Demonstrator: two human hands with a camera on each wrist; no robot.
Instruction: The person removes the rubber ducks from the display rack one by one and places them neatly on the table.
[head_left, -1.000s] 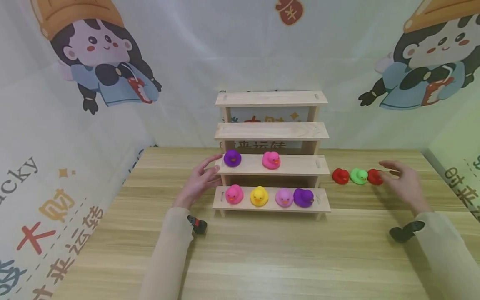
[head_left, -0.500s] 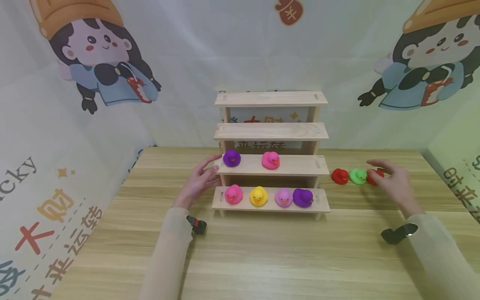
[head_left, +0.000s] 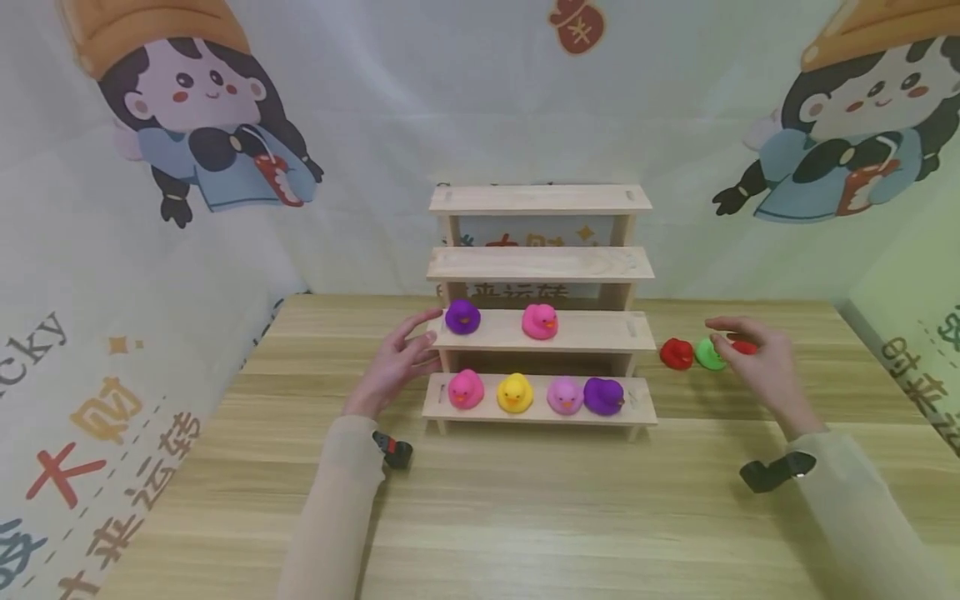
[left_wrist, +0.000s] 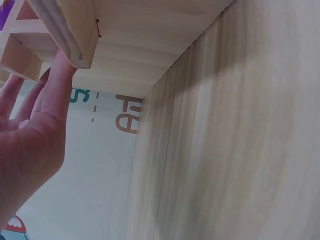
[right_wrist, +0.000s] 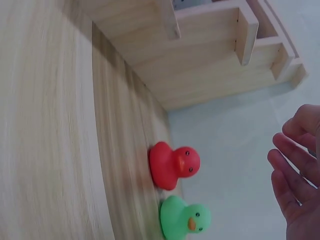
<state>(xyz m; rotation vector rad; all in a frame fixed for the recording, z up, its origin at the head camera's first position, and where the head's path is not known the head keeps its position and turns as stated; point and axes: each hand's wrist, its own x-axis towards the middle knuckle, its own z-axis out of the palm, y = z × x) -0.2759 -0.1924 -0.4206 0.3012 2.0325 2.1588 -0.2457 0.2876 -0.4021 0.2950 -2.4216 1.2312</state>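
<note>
My left hand (head_left: pixel 396 360) is at the left side of a stepped wooden shelf (head_left: pixel 538 263), fingertips touching the end of its second-lowest board. In the left wrist view those fingers (left_wrist: pixel 54 95) look fairly straight against the wood. My right hand (head_left: pixel 768 367) hovers over a row of rubber ducks right of the shelf, holding nothing, its fingers loosely bent. That row has a red duck (head_left: pixel 677 354), a green duck (head_left: pixel 708 355) partly behind my fingers, and another red duck (head_left: pixel 742 347) mostly covered. The right wrist view shows one red duck (right_wrist: pixel 172 165) beside the green duck (right_wrist: pixel 182 219).
On the lowest board sit a pink duck (head_left: pixel 466 389), a yellow duck (head_left: pixel 515 393), a lilac duck (head_left: pixel 565 396) and a purple duck (head_left: pixel 603 397). Above them are another purple duck (head_left: pixel 462 317) and pink duck (head_left: pixel 540 322). A printed cloth (head_left: pixel 375 150) hangs behind the wooden table (head_left: pixel 525 517).
My right hand has moved left along the row, from the far red duck toward the green one, without taking any. My left hand stays at the shelf.
</note>
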